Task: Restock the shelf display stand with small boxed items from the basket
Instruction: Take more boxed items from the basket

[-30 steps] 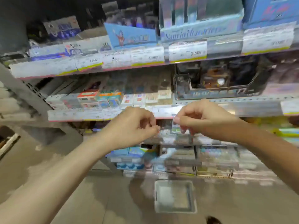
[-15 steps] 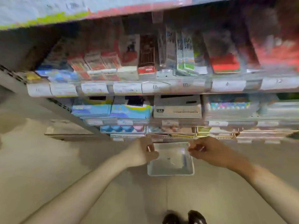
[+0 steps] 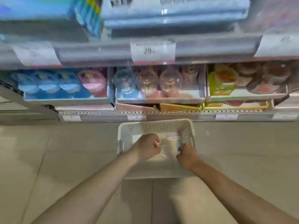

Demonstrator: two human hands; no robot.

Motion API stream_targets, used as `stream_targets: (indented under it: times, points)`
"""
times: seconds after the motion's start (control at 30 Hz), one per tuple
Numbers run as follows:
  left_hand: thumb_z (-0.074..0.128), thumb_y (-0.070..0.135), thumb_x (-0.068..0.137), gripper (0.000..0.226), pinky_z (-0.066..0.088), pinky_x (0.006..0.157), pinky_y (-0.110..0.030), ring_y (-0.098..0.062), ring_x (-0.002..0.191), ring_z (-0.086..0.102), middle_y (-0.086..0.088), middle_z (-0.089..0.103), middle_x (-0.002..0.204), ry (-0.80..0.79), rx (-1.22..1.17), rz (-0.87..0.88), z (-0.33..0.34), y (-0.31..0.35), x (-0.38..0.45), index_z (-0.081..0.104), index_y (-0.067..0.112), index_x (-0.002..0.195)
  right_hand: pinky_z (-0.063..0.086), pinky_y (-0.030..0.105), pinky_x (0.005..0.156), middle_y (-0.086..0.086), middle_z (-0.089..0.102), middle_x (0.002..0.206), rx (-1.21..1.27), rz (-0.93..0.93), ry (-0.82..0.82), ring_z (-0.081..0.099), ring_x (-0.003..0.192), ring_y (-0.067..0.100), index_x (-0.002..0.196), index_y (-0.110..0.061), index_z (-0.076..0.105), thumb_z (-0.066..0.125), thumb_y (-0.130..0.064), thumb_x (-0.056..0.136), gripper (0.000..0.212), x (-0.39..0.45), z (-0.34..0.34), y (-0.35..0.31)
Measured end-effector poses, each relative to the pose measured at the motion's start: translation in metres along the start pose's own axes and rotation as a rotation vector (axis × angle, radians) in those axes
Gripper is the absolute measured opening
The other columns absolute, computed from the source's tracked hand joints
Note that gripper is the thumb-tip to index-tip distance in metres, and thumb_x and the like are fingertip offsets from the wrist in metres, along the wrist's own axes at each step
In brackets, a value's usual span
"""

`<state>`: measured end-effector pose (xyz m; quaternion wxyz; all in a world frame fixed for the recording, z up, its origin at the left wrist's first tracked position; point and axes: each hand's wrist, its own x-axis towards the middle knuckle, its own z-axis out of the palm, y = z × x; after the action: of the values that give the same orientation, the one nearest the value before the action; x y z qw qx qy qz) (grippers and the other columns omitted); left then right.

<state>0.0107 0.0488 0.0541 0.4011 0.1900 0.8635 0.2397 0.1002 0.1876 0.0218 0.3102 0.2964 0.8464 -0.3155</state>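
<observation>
Two hands over white perforated basket [image 3: 155, 126] on floor below bottom shelf [image 3: 161, 117]. Left hand [image 3: 146, 147] and right hand [image 3: 187, 155] both pinch clear wrap [image 3: 165, 147]. Pale box [image 3: 172, 139] inside, blurred. Bare floor [image 3: 242, 151] either side.

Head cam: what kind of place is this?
Most likely a retail shop aisle. Stocked shelves carry price tags on their front rails, packaged goods sit in display trays, and a white basket stands on the tiled floor below both hands.
</observation>
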Motion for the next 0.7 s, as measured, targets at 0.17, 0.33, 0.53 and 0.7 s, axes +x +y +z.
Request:
stream_targets:
  times: [0.17,0.33,0.53,0.7]
  points:
    - [0.060,0.015,0.085,0.040,0.041,0.086,-0.026,-0.027,0.109,0.054,-0.015,0.056,0.124,0.049,0.169,0.140,0.058,-0.038,0.082,0.053,0.004,0.123,0.047,0.032,0.092,0.016,0.061,0.123,-0.104,0.050,0.007,0.058,0.114,0.029,0.117,-0.001,0.055,0.046,-0.006,0.088,0.031,0.075,0.056,0.022]
    - [0.046,0.024,0.089,0.040,0.043,0.091,-0.039,-0.031,0.118,0.046,-0.017,0.050,0.126,0.092,0.456,0.293,0.100,-0.053,0.137,0.051,0.002,0.122,0.042,0.035,0.099,0.021,0.046,0.136,-0.206,0.104,0.064,0.049,0.125,0.032,0.133,0.009,0.033,0.033,-0.005,0.095,0.040,0.118,0.085,0.027]
    - [0.033,0.020,0.096,0.035,0.048,0.080,-0.042,-0.033,0.120,0.046,-0.018,0.049,0.129,0.086,0.796,0.325,0.134,-0.054,0.169,0.046,0.003,0.124,0.043,0.039,0.098,0.026,0.039,0.140,-0.058,0.213,0.094,0.050,0.123,0.035,0.137,0.009,0.025,0.026,-0.006,0.096,0.044,0.148,0.103,0.028]
    - [0.029,0.032,0.093,0.044,0.051,0.070,-0.033,-0.027,0.105,0.057,-0.013,0.062,0.110,0.115,0.828,0.255,0.135,-0.051,0.178,0.059,0.005,0.109,0.042,0.044,0.098,0.028,0.033,0.142,-0.095,0.169,0.059,0.048,0.123,0.038,0.134,0.007,0.023,0.023,-0.003,0.096,0.040,0.152,0.101,0.031]
